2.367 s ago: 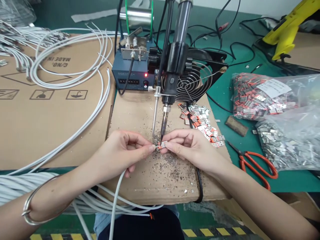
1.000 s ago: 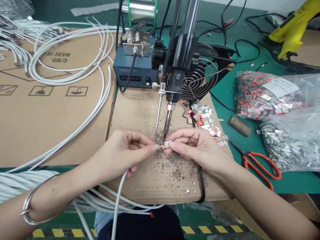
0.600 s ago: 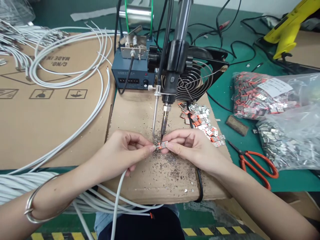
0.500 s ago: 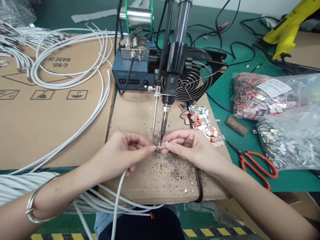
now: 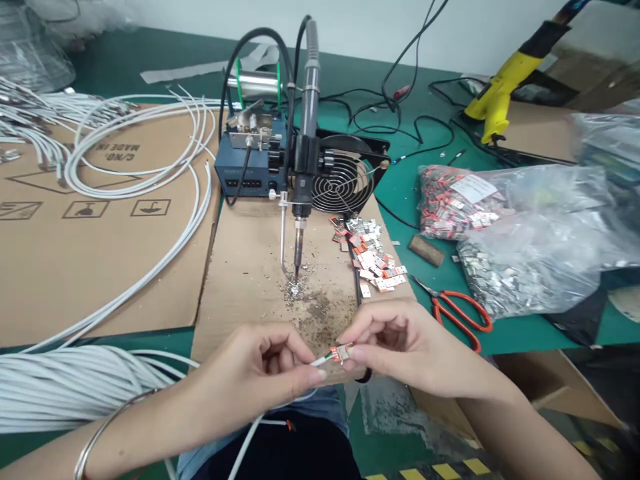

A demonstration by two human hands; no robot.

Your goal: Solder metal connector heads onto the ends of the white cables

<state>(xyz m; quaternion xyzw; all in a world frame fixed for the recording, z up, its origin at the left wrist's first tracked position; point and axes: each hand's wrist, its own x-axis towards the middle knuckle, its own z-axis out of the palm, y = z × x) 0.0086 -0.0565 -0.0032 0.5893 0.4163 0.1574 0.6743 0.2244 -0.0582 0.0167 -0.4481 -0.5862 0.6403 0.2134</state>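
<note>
Against cardboard (image 5: 235, 293) on a green worktop (image 5: 515, 337), see the connector (image 5: 343, 353) pinched at its metal end by the right hand (image 5: 417, 347), with the white cable (image 5: 320, 361) pinched close by in the left hand (image 5: 265, 367). Seems light and stiff-shelled, but fragile at the thin wires (image 5: 330, 355); best take by shell and cable jacket. Beyond, notice the soldering iron (image 5: 311, 100).

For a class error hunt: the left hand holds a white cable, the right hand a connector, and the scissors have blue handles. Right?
Not quite: the head view shows the scissors are orange-handled, not blue. The left hand holds a white cable and the right hand a connector.
</note>
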